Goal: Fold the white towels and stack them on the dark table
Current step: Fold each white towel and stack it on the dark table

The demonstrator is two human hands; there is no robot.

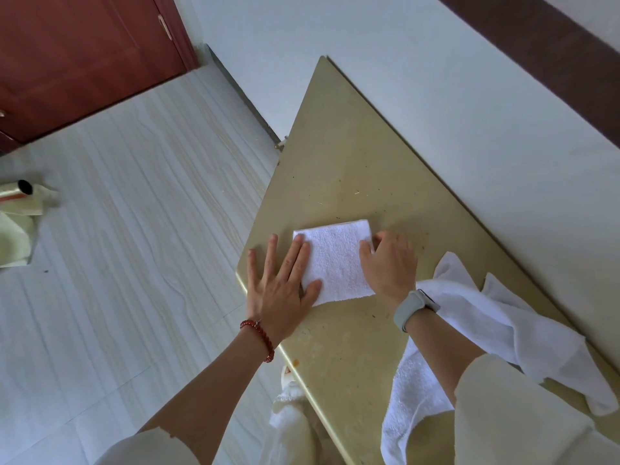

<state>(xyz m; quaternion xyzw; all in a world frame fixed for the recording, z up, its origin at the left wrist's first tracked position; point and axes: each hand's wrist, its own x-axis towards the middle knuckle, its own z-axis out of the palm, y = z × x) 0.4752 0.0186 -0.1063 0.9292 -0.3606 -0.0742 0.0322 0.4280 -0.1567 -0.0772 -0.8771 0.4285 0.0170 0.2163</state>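
A folded white towel (337,258) is lying flat on the tan table (342,162), near the table's left edge and towards its near half, forming a compact, roughly square packet. The left hand (280,283) is resting palm down with its fingers straight and spread; the index and middle fingers and the thumb are lying on the towel's left edge, while the outer fingers are resting on the bare tabletop beside it, so the hand is pressing and gripping nothing. The right hand (389,263) is lying over the towel's right edge with its back to the camera; its fingers are bending down at the far right corner, but whether they are pinching the cloth or only pushing on it cannot be told from this angle. A red bead bracelet (260,337) is sitting on the left wrist and a pale watch (414,307) on the right wrist. Unfolded white towels (503,333) are lying crumpled on the table to the right of and under the right forearm, one draping over the near table edge. A light striped floor (134,229) and a reddish-brown door (84,52) are showing to the left, and a white wall (436,95) is running behind the table.
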